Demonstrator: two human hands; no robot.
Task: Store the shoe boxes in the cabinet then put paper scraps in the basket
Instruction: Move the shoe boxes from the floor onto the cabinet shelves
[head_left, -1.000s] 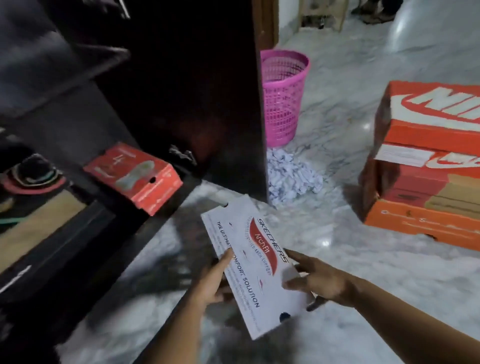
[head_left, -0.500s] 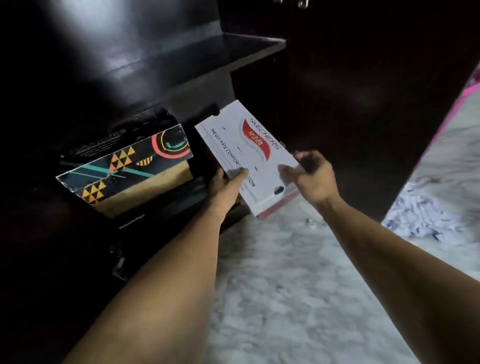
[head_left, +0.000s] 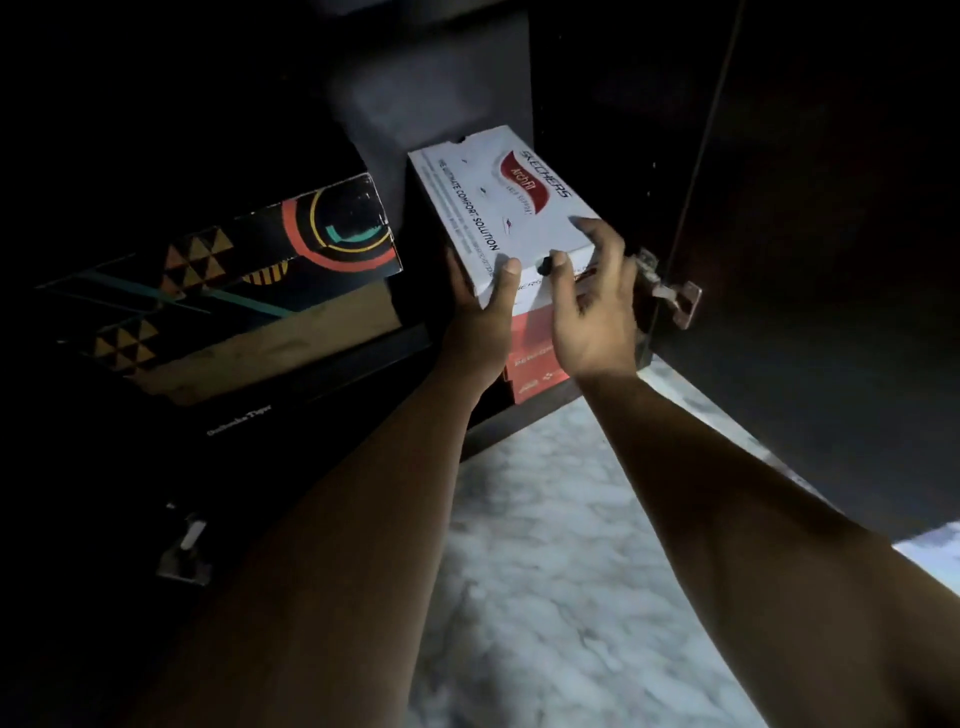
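Note:
A white Skechers shoe box rests on top of a red shoe box inside the dark cabinet. My left hand grips the white box's near left corner, thumb on the lid. My right hand holds its near right end, fingers spread along the lid edge. To the left sits a black shoe box with orange triangles and coloured rings, on another dark box.
The open cabinet door stands at the right, its metal hinge just beside my right hand. Marble floor lies below. A second hinge shows at lower left. A pale patch of paper scraps peeks at the right edge.
Both hands have carried the white box from the floor area up and forward into the cabinet, onto the red box. The pink basket and orange boxes have left the view.

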